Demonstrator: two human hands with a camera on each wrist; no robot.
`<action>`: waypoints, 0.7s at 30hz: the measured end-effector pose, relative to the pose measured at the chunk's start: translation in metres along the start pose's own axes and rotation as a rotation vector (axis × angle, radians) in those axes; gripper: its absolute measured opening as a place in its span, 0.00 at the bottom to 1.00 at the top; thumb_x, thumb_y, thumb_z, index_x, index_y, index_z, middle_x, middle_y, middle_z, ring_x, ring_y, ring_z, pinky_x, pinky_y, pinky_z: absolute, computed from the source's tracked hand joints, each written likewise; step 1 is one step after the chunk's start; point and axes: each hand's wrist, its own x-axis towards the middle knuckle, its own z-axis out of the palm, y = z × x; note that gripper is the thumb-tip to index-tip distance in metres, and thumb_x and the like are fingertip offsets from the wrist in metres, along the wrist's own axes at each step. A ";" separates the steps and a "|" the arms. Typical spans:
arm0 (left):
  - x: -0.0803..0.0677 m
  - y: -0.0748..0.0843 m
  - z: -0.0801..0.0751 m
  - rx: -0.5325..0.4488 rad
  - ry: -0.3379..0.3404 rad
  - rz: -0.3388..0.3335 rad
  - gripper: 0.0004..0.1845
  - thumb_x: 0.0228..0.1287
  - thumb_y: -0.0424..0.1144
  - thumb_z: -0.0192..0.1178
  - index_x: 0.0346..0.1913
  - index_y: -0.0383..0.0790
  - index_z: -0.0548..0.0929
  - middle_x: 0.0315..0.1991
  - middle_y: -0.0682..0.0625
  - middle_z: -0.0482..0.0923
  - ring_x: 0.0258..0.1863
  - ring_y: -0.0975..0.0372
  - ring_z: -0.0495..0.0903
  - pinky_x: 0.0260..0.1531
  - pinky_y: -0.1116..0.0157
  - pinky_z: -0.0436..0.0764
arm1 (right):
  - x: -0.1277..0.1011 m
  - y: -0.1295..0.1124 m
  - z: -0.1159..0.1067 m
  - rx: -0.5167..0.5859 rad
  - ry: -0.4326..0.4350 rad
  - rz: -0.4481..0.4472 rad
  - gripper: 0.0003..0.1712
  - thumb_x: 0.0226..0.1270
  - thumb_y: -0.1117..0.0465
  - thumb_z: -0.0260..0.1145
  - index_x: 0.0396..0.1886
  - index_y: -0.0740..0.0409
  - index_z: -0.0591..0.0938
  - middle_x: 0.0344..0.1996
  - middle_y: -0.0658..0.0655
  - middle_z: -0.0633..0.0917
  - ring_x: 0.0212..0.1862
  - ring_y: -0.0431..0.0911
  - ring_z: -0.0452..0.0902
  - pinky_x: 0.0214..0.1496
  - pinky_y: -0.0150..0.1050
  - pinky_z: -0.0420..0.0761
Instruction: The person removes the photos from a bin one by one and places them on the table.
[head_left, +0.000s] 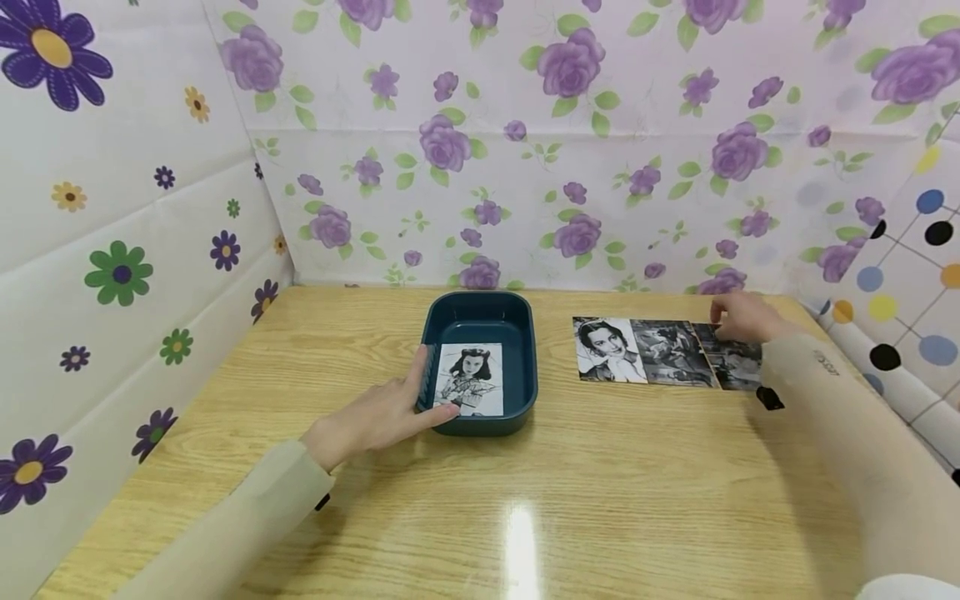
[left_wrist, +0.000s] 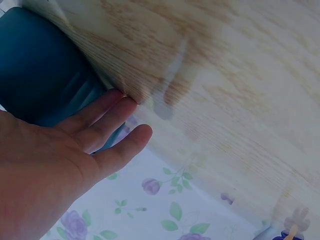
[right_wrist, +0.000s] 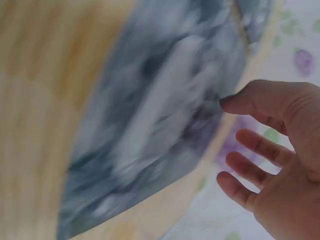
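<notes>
A dark teal tray (head_left: 525, 379) stands mid-table with a black-and-white portrait photo (head_left: 470, 379) lying inside it. My left hand (head_left: 390, 412) rests with straight fingers against the tray's left wall (left_wrist: 45, 75), its fingertips (left_wrist: 127, 105) near the wood. To the right, three black-and-white photos (head_left: 667, 352) lie in a row on the table. My right hand (head_left: 742, 317) hovers over the rightmost photo (right_wrist: 155, 125), fingers loosely spread and holding nothing; that view is blurred.
The wooden table (head_left: 525, 500) is boxed in by flowered wall panels (head_left: 525, 150) at the back and both sides. A small black object (head_left: 770, 398) lies by my right forearm.
</notes>
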 end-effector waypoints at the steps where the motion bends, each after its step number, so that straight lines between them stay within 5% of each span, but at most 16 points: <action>1: 0.000 0.000 0.000 0.001 0.001 0.001 0.59 0.57 0.79 0.43 0.75 0.53 0.23 0.67 0.32 0.67 0.55 0.45 0.80 0.59 0.50 0.74 | 0.002 -0.006 -0.001 0.030 0.017 -0.021 0.07 0.49 0.70 0.65 0.31 0.64 0.79 0.34 0.67 0.82 0.33 0.55 0.74 0.35 0.51 0.74; 11: 0.000 -0.001 0.000 -0.004 -0.003 0.002 0.59 0.56 0.79 0.42 0.76 0.51 0.24 0.67 0.32 0.68 0.55 0.45 0.80 0.59 0.50 0.74 | 0.036 -0.130 -0.023 0.444 0.072 -0.178 0.08 0.58 0.69 0.66 0.38 0.65 0.80 0.38 0.64 0.83 0.39 0.46 0.78 0.42 0.32 0.77; 16: 0.000 -0.002 0.001 -0.002 -0.006 0.004 0.59 0.57 0.79 0.42 0.76 0.50 0.24 0.66 0.32 0.68 0.54 0.45 0.80 0.59 0.49 0.74 | 0.056 -0.192 -0.016 0.550 0.004 -0.309 0.06 0.62 0.65 0.68 0.36 0.62 0.80 0.35 0.59 0.84 0.40 0.46 0.78 0.47 0.39 0.79; 21: 0.000 -0.002 0.000 -0.012 -0.010 -0.006 0.58 0.56 0.79 0.42 0.75 0.55 0.22 0.66 0.33 0.69 0.55 0.46 0.80 0.59 0.50 0.74 | 0.073 -0.246 -0.004 0.528 -0.060 -0.464 0.08 0.62 0.63 0.69 0.38 0.62 0.81 0.33 0.56 0.85 0.39 0.46 0.79 0.47 0.45 0.79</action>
